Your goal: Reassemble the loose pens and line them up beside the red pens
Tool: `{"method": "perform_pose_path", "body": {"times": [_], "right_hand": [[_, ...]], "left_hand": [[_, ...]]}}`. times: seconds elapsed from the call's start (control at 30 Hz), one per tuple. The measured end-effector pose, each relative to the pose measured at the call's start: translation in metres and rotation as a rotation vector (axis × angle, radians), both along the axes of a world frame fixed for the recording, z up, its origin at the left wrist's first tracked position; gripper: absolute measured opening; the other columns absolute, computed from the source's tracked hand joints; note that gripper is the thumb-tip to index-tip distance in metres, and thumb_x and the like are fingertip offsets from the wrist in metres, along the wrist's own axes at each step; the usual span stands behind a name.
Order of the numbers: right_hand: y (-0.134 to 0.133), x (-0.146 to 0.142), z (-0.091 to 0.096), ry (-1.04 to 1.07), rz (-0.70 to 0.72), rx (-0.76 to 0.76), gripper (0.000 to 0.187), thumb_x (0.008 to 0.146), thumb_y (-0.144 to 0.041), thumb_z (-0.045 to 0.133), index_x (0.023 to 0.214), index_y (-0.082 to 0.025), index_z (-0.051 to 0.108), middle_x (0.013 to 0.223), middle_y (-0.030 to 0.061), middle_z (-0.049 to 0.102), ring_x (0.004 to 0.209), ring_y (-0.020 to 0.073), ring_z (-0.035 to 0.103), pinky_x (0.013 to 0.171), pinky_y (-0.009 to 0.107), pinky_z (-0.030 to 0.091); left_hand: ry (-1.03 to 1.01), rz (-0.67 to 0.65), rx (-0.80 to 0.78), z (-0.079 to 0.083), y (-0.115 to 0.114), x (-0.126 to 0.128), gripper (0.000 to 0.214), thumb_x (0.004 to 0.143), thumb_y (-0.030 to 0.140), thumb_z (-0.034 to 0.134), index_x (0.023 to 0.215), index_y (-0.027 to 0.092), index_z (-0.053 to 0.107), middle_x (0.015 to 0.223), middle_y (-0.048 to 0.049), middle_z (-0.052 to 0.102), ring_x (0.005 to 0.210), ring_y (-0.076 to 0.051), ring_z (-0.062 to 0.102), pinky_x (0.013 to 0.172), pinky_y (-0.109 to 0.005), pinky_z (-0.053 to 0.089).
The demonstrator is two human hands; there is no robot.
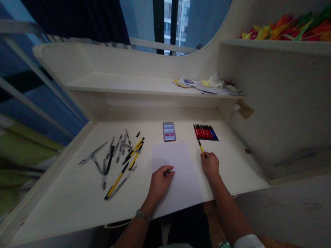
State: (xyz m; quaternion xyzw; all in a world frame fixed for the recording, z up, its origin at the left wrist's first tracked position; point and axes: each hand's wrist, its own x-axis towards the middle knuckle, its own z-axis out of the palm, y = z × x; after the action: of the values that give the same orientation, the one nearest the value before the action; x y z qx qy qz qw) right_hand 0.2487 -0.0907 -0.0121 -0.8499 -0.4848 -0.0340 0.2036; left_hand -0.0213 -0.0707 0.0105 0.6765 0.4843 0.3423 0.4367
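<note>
My right hand is shut on a yellow pen, whose black tip points up toward a tidy row of red, black and blue pens. The hand rests on the desk just right of a white paper sheet. My left hand lies on that sheet's lower left part, fingers curled, with nothing visible in them. Beyond the sheet sits a small stack of blurred cards. To the left lies a loose heap of black, yellow and clear pens.
The white desk has a shelf above it, holding papers. A wall socket with a white plug is at the right. Colourful paper feathers sit on a higher shelf. A window is behind the desk.
</note>
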Motion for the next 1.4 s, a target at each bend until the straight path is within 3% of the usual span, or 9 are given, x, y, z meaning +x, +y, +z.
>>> {"method": "perform_pose_path", "body": {"times": [0.4,0.67,0.73,0.8,0.93,1.03,1.2,1.3,1.4], "right_hand": [[-0.001,-0.003,0.001,0.028,0.01,0.05,0.029,0.086,-0.04,0.051,0.085,-0.018,0.07,0.077,0.0074,0.064,0.066,0.0153,0.054,0.063,0.026,0.036],[-0.003,-0.009,0.011,0.069,-0.016,0.177,0.038,0.085,-0.043,0.052,0.106,-0.015,0.067,0.094,0.012,0.066,0.078,0.0207,0.057,0.073,0.031,0.04],[-0.002,-0.02,0.014,0.113,0.074,0.213,0.037,0.087,-0.042,0.049,0.106,-0.016,0.067,0.096,0.0115,0.066,0.078,0.0205,0.058,0.075,0.032,0.041],[0.0,-0.038,0.016,0.168,0.267,0.19,0.033,0.089,-0.039,0.047,0.105,-0.018,0.068,0.097,0.0097,0.066,0.08,0.0197,0.058,0.078,0.032,0.042],[0.002,-0.08,0.011,0.155,0.558,0.084,0.028,0.089,-0.036,0.049,0.106,-0.023,0.068,0.098,0.0088,0.065,0.093,0.022,0.056,0.086,0.034,0.041],[0.001,-0.097,0.002,0.104,0.573,0.048,0.029,0.089,-0.036,0.05,0.106,-0.023,0.069,0.102,0.0109,0.061,0.095,0.0236,0.054,0.086,0.035,0.041],[0.003,-0.095,-0.014,0.07,0.561,0.069,0.032,0.089,-0.039,0.049,0.107,-0.022,0.069,0.104,0.0118,0.058,0.095,0.0245,0.052,0.084,0.037,0.042],[0.003,-0.093,-0.017,0.08,0.569,0.085,0.033,0.089,-0.04,0.049,0.107,-0.021,0.069,0.103,0.0114,0.058,0.093,0.0239,0.052,0.083,0.037,0.042],[0.003,-0.093,-0.017,0.084,0.568,0.091,0.033,0.089,-0.04,0.05,0.108,-0.021,0.069,0.103,0.0115,0.058,0.094,0.024,0.052,0.083,0.037,0.042]], "left_hand": [[0.008,0.002,-0.001,-0.004,0.0,-0.001,0.024,0.077,0.032,0.063,0.095,0.021,0.071,0.085,-0.0037,0.072,0.073,-0.019,0.065,0.074,-0.033,0.052],[0.021,0.032,0.019,-0.002,-0.001,-0.01,0.023,0.078,0.032,0.062,0.095,0.021,0.071,0.088,-0.0035,0.072,0.073,-0.018,0.064,0.073,-0.032,0.051],[0.034,0.053,0.032,-0.001,-0.001,-0.016,0.022,0.078,0.032,0.062,0.095,0.021,0.071,0.089,-0.0033,0.072,0.073,-0.018,0.065,0.073,-0.031,0.051],[0.059,0.079,0.049,0.002,0.0,-0.023,0.022,0.079,0.033,0.061,0.095,0.022,0.071,0.09,-0.0032,0.073,0.073,-0.017,0.065,0.073,-0.031,0.051],[0.147,0.146,0.103,0.011,0.009,-0.045,0.024,0.082,0.034,0.058,0.097,0.022,0.071,0.092,-0.0025,0.073,0.073,-0.016,0.065,0.074,-0.03,0.051],[0.272,0.231,0.16,0.016,0.023,-0.073,0.026,0.084,0.036,0.055,0.098,0.021,0.071,0.093,-0.0032,0.073,0.074,-0.016,0.065,0.076,-0.03,0.051],[0.559,0.404,0.213,0.02,0.043,-0.135,0.028,0.085,0.034,0.051,0.097,0.019,0.07,0.097,-0.0065,0.072,0.084,-0.02,0.065,0.079,-0.03,0.047],[0.72,0.411,0.145,0.018,0.044,-0.16,0.029,0.084,0.036,0.05,0.092,0.018,0.071,0.094,-0.0079,0.072,0.084,-0.021,0.065,0.075,-0.029,0.046],[0.824,0.355,0.043,0.016,0.039,-0.165,0.029,0.083,0.039,0.05,0.085,0.019,0.071,0.088,-0.0084,0.073,0.081,-0.023,0.065,0.07,-0.029,0.045]]}}
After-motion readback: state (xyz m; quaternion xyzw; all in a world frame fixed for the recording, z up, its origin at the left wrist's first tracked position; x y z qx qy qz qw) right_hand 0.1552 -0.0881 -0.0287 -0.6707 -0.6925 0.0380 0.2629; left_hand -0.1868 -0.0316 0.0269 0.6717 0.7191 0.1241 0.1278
